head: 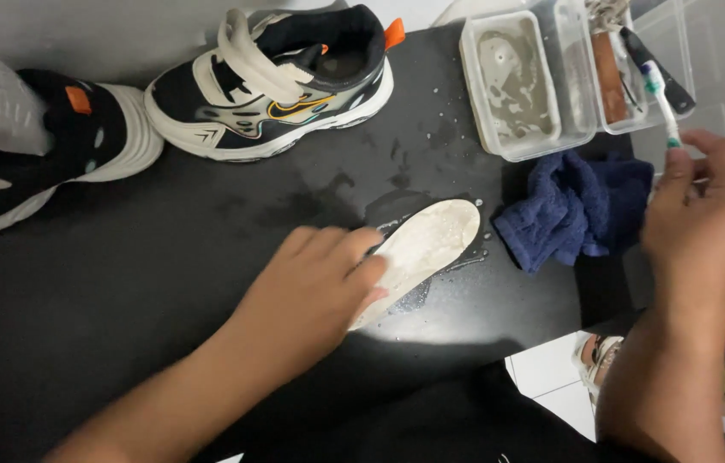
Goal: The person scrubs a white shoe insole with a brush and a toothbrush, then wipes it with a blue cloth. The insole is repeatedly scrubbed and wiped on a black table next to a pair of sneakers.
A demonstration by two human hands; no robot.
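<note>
A pale, wet shoe insole [431, 240] lies flat on the black table [122, 291]. My left hand [315, 287] presses down on its near end, fingers spread over it. My right hand [705, 214] is raised at the right and grips a white toothbrush [661, 99] with a green-blue neck, bristle end pointing up over the clear tubs. A black, white and orange sneaker [281, 81] stands at the back of the table, and its pair [45, 150] lies at the far left.
A clear tub of murky water [512, 81] sits at the back right beside another clear tub holding a brown brush [611, 73]. A crumpled dark blue cloth [577, 210] lies right of the insole. Water puddles spot the table around the insole.
</note>
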